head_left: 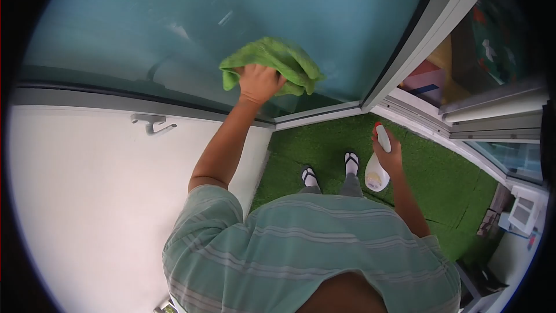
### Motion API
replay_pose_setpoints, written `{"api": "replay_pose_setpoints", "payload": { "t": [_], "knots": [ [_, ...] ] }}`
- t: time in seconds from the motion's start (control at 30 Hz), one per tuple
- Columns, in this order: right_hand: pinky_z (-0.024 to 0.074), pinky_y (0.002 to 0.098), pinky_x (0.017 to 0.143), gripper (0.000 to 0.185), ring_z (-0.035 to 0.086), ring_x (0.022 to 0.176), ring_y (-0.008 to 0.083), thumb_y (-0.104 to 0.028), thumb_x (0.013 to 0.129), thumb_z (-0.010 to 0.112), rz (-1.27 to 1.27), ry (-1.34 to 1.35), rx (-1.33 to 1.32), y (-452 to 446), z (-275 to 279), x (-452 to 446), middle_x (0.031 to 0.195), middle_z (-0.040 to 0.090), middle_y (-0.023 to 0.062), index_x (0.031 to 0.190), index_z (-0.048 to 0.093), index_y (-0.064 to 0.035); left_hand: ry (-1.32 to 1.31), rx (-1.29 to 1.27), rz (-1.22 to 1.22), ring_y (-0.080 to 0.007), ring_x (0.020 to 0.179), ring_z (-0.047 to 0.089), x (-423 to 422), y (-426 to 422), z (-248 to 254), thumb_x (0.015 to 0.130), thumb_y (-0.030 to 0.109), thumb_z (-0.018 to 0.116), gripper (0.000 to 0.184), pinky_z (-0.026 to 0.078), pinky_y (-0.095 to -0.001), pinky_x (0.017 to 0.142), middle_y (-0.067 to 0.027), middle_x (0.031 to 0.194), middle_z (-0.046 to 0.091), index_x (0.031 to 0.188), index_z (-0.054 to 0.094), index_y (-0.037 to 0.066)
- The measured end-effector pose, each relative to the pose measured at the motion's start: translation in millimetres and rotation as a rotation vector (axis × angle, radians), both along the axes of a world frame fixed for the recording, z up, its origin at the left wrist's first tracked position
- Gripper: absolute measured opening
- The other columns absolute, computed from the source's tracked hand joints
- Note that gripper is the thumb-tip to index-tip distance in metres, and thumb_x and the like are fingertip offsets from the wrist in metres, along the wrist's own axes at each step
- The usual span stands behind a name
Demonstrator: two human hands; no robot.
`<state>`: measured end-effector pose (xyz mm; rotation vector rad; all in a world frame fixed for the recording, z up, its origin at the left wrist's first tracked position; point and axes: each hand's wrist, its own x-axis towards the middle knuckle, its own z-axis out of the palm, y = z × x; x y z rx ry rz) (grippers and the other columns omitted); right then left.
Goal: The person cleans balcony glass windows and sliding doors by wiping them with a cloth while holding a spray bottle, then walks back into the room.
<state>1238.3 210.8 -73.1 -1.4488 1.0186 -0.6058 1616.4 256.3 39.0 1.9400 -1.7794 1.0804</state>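
My left hand (259, 84) is closed on a bunched green cloth (281, 61), pressed against a large bluish glass pane (174, 29). The cloth spreads out past my fingers to the right. Low on my right side, my right hand (389, 149) grips a white spray bottle (377, 175) by its neck. A red nozzle tip shows at the top of the bottle, and its body hangs down over the green floor.
Grey metal framing (417, 40) edges the glass. A white wall panel (104, 174) with a grey handle (153, 123) stands at left. Green turf (452, 179) covers the floor around my feet. Through an opening at right, a pink object (424, 81) shows; white items (524, 211) sit at far right.
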Motion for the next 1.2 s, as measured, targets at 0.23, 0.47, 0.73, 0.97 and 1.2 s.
{"api": "replay_pose_setpoints", "payload": {
  "t": [0.23,0.47,0.73,0.97,1.2],
  "knots": [
    [0.0486,0.0290,0.075,0.031,0.062,0.084,0.0137,-0.004,0.076,0.059,-0.106,-0.090,-0.057,1,5,1,0.090,0.063,0.0075,0.107,0.060,-0.0020,-0.209,-0.700,0.059,-0.0510,0.125,0.029,-26,-74,268,0.083,0.062,0.050,0.073,0.002,-0.0794,0.092,-0.0220,0.126,0.045,0.127,0.047,0.004],
    [0.0491,0.0293,0.077,0.033,0.063,0.087,0.0151,0.000,0.076,0.056,-0.310,-0.193,0.036,12,-8,-20,0.093,0.064,0.0080,0.110,0.058,-0.0010,-0.030,0.153,-0.220,-0.0225,0.110,0.049,-133,-125,-16,0.089,0.037,0.054,0.026,0.027,-0.0642,0.092,-0.0038,0.104,0.058,0.103,0.061,0.016],
    [0.0493,0.0314,0.082,0.041,0.063,0.092,0.0198,0.001,0.076,0.054,-0.485,-0.126,0.129,39,-58,-87,0.107,0.062,0.0114,0.117,0.054,0.0039,0.194,0.858,-0.365,-0.0258,0.115,0.051,-143,-134,-333,0.095,0.022,0.040,0.035,0.041,-0.0363,0.096,-0.0088,0.124,0.054,0.126,0.050,0.010],
    [0.0509,0.0311,0.078,0.035,0.063,0.090,0.0183,0.002,0.077,0.053,-0.536,-0.028,0.008,37,-51,-120,0.100,0.064,0.0115,0.111,0.057,0.0033,0.195,0.890,-0.314,-0.0281,0.101,0.055,-134,-106,-234,0.090,0.024,0.053,0.029,0.045,-0.0400,0.088,-0.0088,0.110,0.057,0.115,0.054,0.010],
    [0.0498,0.0291,0.075,0.034,0.064,0.087,0.0179,0.001,0.076,0.055,-0.479,-0.087,-0.074,25,-4,-100,0.095,0.064,0.0115,0.110,0.059,0.0001,-0.407,-0.159,0.073,-0.0385,0.108,0.047,-109,-119,136,0.076,0.060,0.060,0.056,0.024,-0.0725,0.090,-0.0120,0.107,0.056,0.099,0.060,0.009]
  ]
}}
